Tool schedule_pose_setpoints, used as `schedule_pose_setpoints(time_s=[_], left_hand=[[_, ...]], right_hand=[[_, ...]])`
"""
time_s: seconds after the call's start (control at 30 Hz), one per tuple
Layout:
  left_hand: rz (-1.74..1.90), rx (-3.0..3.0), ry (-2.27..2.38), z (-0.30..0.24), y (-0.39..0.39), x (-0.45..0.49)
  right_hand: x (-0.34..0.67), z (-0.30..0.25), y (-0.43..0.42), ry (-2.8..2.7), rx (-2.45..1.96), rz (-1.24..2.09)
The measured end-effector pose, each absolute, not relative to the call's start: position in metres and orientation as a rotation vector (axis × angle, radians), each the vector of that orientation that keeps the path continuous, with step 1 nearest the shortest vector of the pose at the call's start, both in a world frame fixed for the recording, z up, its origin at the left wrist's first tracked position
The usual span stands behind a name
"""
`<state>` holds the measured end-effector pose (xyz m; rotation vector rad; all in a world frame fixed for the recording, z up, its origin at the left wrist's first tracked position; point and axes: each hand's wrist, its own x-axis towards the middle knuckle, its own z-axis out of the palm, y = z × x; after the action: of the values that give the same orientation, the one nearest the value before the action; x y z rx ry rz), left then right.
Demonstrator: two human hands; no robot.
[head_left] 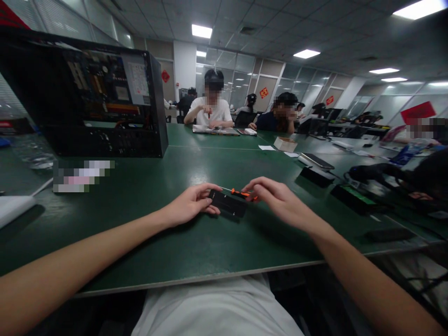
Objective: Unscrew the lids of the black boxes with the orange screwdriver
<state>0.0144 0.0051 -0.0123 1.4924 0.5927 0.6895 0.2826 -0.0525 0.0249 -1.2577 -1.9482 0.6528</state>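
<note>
My left hand [192, 204] grips the left end of a flat black rectangular piece [228, 205], thumb on top and fingers behind and beneath it. A few small bright spots show on its dark face; its exact kind is unclear. My right hand [271, 196] is closed around the orange and black handle of a screwdriver [238, 192]. The thin shaft points left, along the far edge of the black piece and toward my left fingertips. Both hands are just above the green table [168, 252], near its front edge.
An open computer case [159, 107] stands at the left. On the right are a phone-like slab [318, 161], black boxes [353, 199] and a small carton [285, 143]. Across the table a person [213, 109] works with a tool. A white object [16, 207] lies far left.
</note>
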Motion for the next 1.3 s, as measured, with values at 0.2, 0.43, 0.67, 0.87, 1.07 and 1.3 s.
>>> schedule_pose_setpoints(time_s=[0.2, 0.43, 0.67, 0.87, 1.07, 1.3], left_hand=[[0.783, 1.594, 0.569, -0.012, 0.003, 0.014], [0.858, 1.848, 0.684, -0.012, 0.005, 0.013], [0.784, 1.875, 0.708, -0.015, 0.009, 0.014], [0.755, 1.902, 0.718, -0.017, 0.010, 0.013], [0.733, 1.926, 0.755, -0.013, 0.007, 0.014], [0.720, 1.945, 0.765, -0.011, 0.005, 0.014]], right_hand=[[0.237, 0.011, -0.039, -1.912, -1.132, 1.293], [0.273, 0.023, -0.042, -2.127, -1.150, 0.948], [0.433, 0.046, -0.060, -1.586, -2.060, -0.421], [0.523, 0.007, -0.073, -1.266, -2.669, -0.456], [0.527, -0.014, -0.077, -1.222, -2.659, -0.466], [0.522, -0.013, -0.077, -1.267, -2.630, -0.483]])
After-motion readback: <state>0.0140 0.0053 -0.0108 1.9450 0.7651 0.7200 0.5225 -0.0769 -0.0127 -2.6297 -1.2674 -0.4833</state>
